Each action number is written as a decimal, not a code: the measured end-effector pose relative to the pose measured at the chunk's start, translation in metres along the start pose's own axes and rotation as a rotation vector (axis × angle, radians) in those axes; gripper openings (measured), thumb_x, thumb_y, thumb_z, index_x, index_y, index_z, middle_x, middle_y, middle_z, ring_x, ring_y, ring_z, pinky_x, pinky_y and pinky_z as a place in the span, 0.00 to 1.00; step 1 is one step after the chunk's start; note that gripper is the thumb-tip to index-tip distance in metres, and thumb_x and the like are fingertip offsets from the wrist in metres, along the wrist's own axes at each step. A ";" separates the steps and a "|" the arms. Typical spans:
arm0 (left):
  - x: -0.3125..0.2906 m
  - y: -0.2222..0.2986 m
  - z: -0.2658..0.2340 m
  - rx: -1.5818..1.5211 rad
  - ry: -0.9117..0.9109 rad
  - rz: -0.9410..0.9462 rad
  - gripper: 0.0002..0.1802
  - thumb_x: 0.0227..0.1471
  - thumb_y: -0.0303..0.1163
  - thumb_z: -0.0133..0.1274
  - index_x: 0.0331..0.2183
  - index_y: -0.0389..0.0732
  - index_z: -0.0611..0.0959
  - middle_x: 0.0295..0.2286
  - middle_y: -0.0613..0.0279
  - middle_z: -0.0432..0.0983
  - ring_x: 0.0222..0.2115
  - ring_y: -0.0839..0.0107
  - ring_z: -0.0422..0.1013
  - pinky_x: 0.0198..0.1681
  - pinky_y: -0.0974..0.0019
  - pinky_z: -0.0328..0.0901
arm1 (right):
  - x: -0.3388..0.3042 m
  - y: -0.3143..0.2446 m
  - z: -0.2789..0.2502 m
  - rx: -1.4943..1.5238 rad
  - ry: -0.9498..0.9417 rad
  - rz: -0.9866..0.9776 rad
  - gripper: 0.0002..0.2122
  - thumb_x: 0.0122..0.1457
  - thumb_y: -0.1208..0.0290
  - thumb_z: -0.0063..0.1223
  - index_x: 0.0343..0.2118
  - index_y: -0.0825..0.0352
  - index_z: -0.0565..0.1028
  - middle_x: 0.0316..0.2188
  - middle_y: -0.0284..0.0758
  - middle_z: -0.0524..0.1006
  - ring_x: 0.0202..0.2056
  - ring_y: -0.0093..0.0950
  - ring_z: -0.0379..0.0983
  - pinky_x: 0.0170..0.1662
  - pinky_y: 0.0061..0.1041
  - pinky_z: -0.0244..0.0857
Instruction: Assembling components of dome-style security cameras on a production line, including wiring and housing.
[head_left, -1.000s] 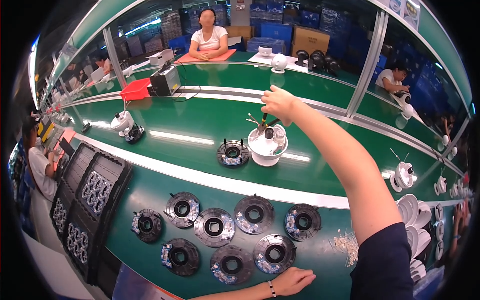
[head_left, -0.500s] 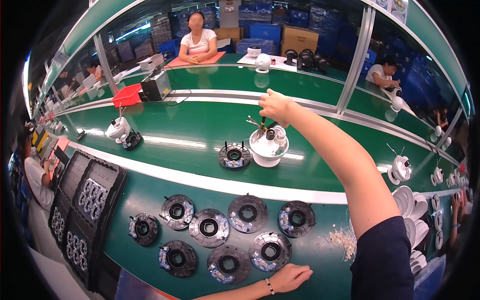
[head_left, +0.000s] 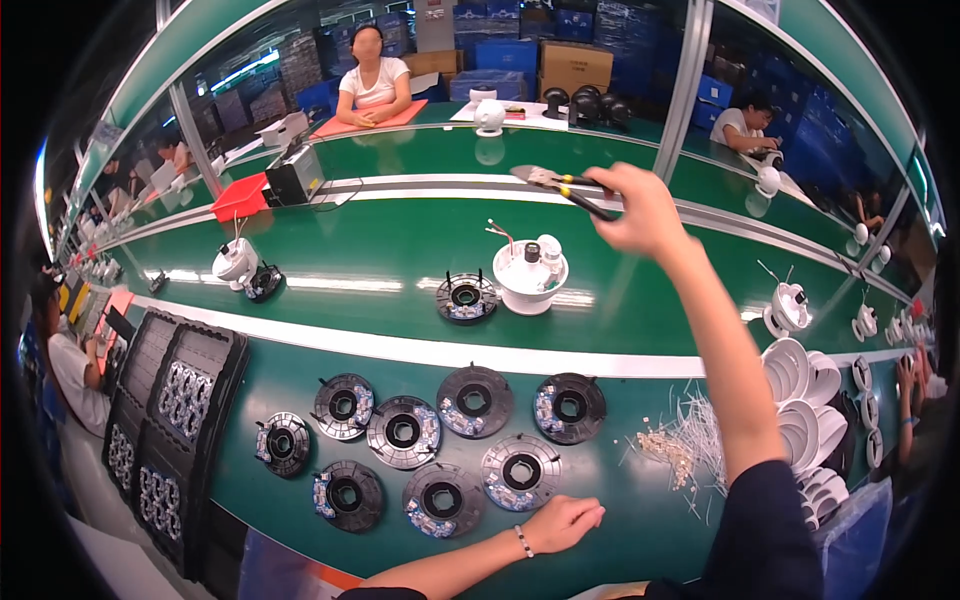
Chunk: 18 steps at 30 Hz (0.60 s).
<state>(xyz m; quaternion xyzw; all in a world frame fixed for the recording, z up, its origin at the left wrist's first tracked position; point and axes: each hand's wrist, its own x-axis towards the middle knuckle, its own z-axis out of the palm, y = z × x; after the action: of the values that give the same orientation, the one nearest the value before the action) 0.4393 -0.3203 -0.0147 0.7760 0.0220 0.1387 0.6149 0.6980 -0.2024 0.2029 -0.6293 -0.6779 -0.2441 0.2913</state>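
Observation:
My right hand (head_left: 640, 212) is raised over the far part of the bench, wrapped round a pair of cutting pliers (head_left: 545, 180) with black and yellow handles. The jaws point left, apart from everything else. Below them a round white housing (head_left: 527, 295) stands on the green conveyor, with a black lens, a clear part and thin wires in it. Beside it lies a black ring plate with upright prongs (head_left: 467, 298). My left hand (head_left: 565, 524) rests on the near bench, fingers loosely curled and nothing visible in them, close to a black disc with a circuit board (head_left: 521, 470).
Several more black discs (head_left: 404, 432) lie on the near bench. Right of them are cut white ties and small beige pieces (head_left: 668, 455), then white shells (head_left: 800, 420). A black tray (head_left: 180, 400) stands left. Co-workers sit across and at both sides; a red bin (head_left: 240, 197) sits far left.
My right hand has pulled the pliers up and away from the white housing, to the right. My left hand stays on the bench. The whole view has shifted slightly.

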 end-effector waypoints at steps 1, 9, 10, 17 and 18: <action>0.003 -0.001 0.002 0.004 -0.010 0.008 0.12 0.50 0.30 0.39 0.20 0.36 0.72 0.11 0.61 0.66 0.12 0.71 0.65 0.17 0.71 0.59 | -0.030 -0.009 -0.016 0.173 0.104 0.047 0.19 0.33 0.74 0.53 0.36 0.65 0.72 0.18 0.32 0.65 0.17 0.24 0.59 0.22 0.20 0.55; -0.007 0.020 0.004 0.109 0.017 0.169 0.06 0.40 0.26 0.50 0.17 0.37 0.73 0.11 0.61 0.65 0.11 0.69 0.62 0.14 0.71 0.56 | -0.233 -0.119 -0.092 0.633 0.109 0.500 0.21 0.30 0.78 0.56 0.35 0.67 0.72 0.20 0.33 0.70 0.18 0.21 0.62 0.22 0.16 0.58; 0.000 0.029 0.002 0.122 0.070 0.372 0.04 0.37 0.24 0.51 0.16 0.37 0.73 0.11 0.62 0.65 0.11 0.70 0.63 0.15 0.72 0.57 | -0.253 -0.128 -0.100 0.653 0.075 0.598 0.21 0.29 0.78 0.57 0.34 0.67 0.72 0.21 0.33 0.70 0.19 0.22 0.64 0.23 0.18 0.60; 0.141 0.041 -0.171 0.363 0.659 -0.025 0.10 0.49 0.31 0.45 0.29 0.34 0.72 0.24 0.57 0.71 0.24 0.75 0.67 0.27 0.74 0.62 | -0.388 -0.168 -0.121 0.444 -0.025 0.698 0.22 0.29 0.74 0.58 0.34 0.66 0.72 0.25 0.34 0.70 0.23 0.30 0.65 0.26 0.25 0.60; 0.151 0.006 -0.214 0.577 0.710 -0.095 0.14 0.47 0.34 0.48 0.32 0.33 0.72 0.27 0.56 0.71 0.29 0.72 0.67 0.32 0.72 0.62 | -0.398 -0.168 -0.116 0.404 -0.035 0.690 0.21 0.30 0.73 0.57 0.35 0.65 0.72 0.26 0.33 0.69 0.23 0.29 0.64 0.27 0.25 0.58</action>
<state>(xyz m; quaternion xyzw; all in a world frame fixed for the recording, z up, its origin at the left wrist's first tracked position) 0.5315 -0.0877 0.0637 0.8181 0.3044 0.3558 0.3338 0.5566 -0.5809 0.0119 -0.7541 -0.4660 0.0172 0.4624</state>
